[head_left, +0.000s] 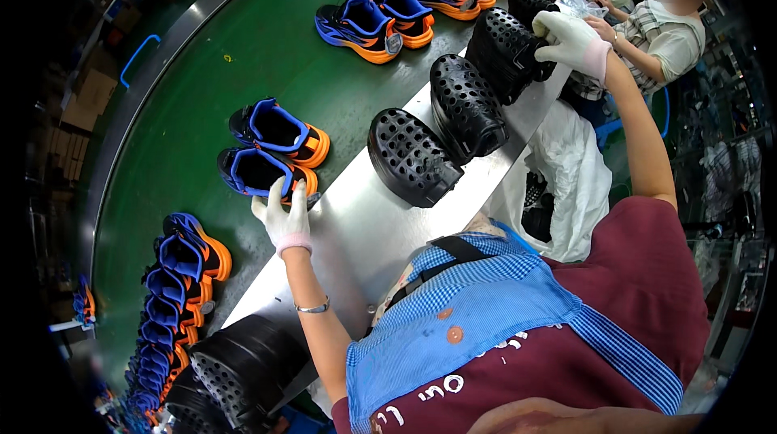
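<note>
On my feed the work looks to me partway through a batch, with this pair unfinished. Left of centre, on the smooth green work surface (202, 86), sits the pair of blue, black and orange sports shoes (261, 173), side by side, their collars open and no perforated piece showing inside. The white-gloved left hand (285, 219) has its fingers half spread at the heel of the nearer shoe; I cannot tell whether it grips or only touches. In the upper right, the white-gloved right hand (573, 41), fingers loosely bent, is at the shiny black perforated plastic forms (506, 53) lined up along the bare silver metal ledge (340, 240); whether it has hold of one I cannot tell. Those forms lie outside the shoes, so I judge them unused so far. More remain in the white plastic sack (579, 175) right of centre, and further black forms lie at lower left. Matching shoes stand in a lower-left row (178, 260) and an upper row (380, 21); I cannot make out which of them, if any, are done. A co-worker (676, 37) is at the upper right edge.
</note>
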A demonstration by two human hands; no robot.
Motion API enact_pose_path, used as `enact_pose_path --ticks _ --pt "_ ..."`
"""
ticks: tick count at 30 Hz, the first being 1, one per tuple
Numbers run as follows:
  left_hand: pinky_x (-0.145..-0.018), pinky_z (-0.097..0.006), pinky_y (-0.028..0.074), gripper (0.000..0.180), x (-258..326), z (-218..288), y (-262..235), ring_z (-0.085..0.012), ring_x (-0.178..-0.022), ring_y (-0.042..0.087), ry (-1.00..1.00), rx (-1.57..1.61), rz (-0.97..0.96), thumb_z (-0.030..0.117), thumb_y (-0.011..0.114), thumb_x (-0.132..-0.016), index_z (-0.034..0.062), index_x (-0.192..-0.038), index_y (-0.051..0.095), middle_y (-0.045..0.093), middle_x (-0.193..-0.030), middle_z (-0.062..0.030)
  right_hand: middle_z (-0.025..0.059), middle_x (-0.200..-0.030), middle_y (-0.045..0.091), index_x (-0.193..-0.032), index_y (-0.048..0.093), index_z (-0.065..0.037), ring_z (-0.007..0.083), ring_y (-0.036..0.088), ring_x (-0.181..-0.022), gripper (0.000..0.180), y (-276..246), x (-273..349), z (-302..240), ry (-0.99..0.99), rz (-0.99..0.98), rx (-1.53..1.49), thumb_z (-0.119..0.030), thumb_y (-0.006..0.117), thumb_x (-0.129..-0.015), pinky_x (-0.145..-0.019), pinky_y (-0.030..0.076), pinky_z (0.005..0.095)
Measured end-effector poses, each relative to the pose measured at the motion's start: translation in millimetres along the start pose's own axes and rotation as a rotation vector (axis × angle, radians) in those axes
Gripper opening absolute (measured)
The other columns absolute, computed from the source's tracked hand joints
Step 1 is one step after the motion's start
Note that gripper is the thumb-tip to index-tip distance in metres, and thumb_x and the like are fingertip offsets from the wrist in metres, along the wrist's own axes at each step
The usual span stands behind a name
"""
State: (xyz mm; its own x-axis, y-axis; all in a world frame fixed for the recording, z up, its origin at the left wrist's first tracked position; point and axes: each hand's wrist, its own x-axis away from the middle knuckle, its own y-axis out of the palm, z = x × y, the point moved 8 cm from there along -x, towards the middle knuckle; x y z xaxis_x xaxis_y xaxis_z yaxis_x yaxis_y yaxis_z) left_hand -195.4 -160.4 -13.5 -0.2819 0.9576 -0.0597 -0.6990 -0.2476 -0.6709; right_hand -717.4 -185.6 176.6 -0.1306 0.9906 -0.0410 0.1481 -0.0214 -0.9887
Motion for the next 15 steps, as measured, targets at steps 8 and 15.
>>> enact_pose_path --ticks 8,15 --pt "-0.107 -0.040 0.038 0.049 0 -6 -5 -0.0390 -0.129 0.045 -0.021 -0.007 -0.086 0.040 0.071 -0.082 0.0193 -0.126 0.063 0.034 -0.145 -0.0268 0.0071 -0.076 0.049 -0.084 0.049 -0.002 0.0188 0.051 -0.068 0.030 -19 2 -19 -0.058 -0.017 0.004 -0.016 0.072 -0.071 -0.063 0.044 0.0316" --pt "-0.096 -0.038 0.048 0.049 14 40 -48 -0.0310 -0.122 0.053 0.063 0.217 0.238 0.031 0.065 -0.090 0.0056 -0.132 0.057 0.040 -0.141 -0.0210 0.0053 -0.082 0.050 -0.091 0.053 -0.001 0.0168 0.052 -0.075 0.029 -56 14 -100 -0.200 0.112 -0.030 -0.009 0.073 -0.071 -0.070 0.047 0.0296"
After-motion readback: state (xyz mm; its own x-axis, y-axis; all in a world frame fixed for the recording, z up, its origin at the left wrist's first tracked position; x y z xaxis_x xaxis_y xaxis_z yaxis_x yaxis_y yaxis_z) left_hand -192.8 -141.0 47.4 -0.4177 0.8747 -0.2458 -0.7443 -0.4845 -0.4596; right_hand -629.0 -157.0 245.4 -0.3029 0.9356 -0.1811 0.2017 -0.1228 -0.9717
